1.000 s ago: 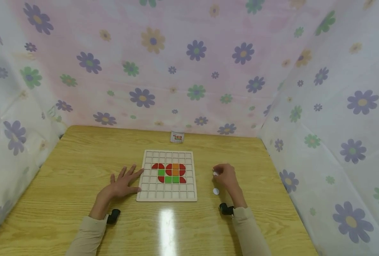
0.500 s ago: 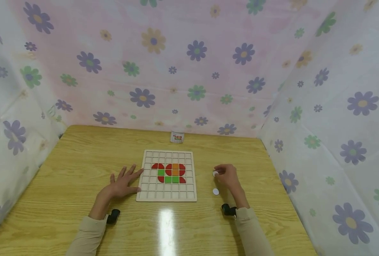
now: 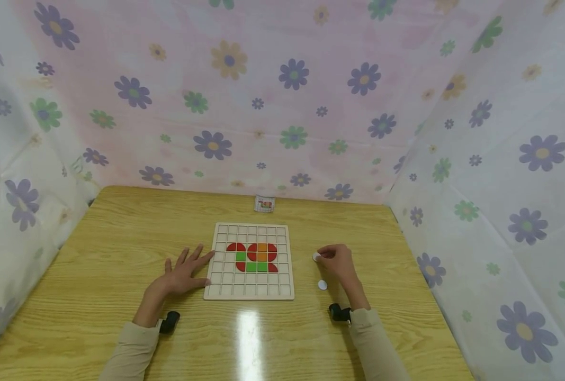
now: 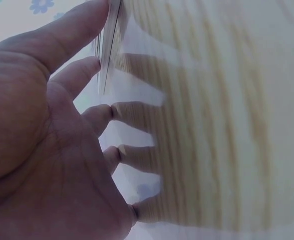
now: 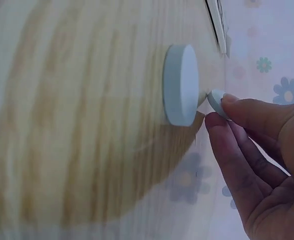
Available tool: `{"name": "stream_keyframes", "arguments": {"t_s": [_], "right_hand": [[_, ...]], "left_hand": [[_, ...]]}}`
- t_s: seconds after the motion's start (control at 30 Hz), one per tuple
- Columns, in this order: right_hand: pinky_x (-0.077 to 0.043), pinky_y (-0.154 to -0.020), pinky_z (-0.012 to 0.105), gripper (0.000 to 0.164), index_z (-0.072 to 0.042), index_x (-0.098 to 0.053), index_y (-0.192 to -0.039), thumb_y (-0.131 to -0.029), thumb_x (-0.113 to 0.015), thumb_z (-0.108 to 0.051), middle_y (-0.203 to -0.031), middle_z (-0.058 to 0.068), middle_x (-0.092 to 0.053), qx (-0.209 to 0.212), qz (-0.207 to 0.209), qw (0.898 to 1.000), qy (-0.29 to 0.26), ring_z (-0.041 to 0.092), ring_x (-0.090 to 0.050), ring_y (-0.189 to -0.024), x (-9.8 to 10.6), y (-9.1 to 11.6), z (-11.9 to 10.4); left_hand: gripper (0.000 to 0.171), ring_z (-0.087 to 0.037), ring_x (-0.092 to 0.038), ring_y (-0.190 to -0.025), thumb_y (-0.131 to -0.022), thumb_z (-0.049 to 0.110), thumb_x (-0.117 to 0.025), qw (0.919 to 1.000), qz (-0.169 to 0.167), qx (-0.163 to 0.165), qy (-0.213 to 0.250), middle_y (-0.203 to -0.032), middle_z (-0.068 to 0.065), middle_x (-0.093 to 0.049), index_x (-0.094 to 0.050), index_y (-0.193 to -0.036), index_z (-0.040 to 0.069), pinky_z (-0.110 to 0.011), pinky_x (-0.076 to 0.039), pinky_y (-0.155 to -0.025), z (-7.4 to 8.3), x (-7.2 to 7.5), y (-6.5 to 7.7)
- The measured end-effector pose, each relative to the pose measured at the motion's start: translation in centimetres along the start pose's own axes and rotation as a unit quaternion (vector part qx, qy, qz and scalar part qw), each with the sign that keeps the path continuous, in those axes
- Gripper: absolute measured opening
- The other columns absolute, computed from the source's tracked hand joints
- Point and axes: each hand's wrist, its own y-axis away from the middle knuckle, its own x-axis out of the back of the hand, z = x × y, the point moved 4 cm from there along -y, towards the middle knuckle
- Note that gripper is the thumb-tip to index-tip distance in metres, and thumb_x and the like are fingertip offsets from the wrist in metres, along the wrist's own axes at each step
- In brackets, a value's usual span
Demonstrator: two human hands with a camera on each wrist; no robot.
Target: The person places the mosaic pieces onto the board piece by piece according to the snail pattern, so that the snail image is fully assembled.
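Observation:
A square wooden grid board lies on the table, with red, green and orange flat pieces set in its middle cells. My left hand rests with spread fingers, thumb and fingertip touching the board's left edge; the left wrist view shows its palm and the board's edge. To the right of the board, my right hand pinches a small white disc between thumb and fingers, tilted with one edge at the table. Another white disc lies flat nearer to me, large in the right wrist view.
Behind the board, a small picture card with a coloured pattern stands near the table's back edge. Flower-printed cloth hangs behind the table and on both sides. Light reflects off the wooden tabletop in front of the board.
The pinched white disc has shifted slightly left and shows more at the right fingertips. My left hand, the board and the other disc have stayed in place.

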Motion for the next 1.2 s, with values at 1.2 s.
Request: {"name": "stream_keyframes", "arguments": {"t_s": [1.2], "right_hand": [[-0.061, -0.074, 0.048, 0.018, 0.01, -0.073, -0.108, -0.099, -0.065, -0.003, -0.1, 0.026, -0.072, 0.058, -0.14, 0.977, -0.153, 0.041, -0.069, -0.088, -7.6, -0.1, -8.4]], "left_hand": [[0.075, -0.058, 0.006, -0.15, -0.097, 0.032, -0.07, 1.0, 0.003, 0.001, -0.001, -0.167, -0.028, -0.007, -0.034, -0.159, 0.009, -0.085, 0.012, -0.103, 0.1, 0.2, 0.1]]}}
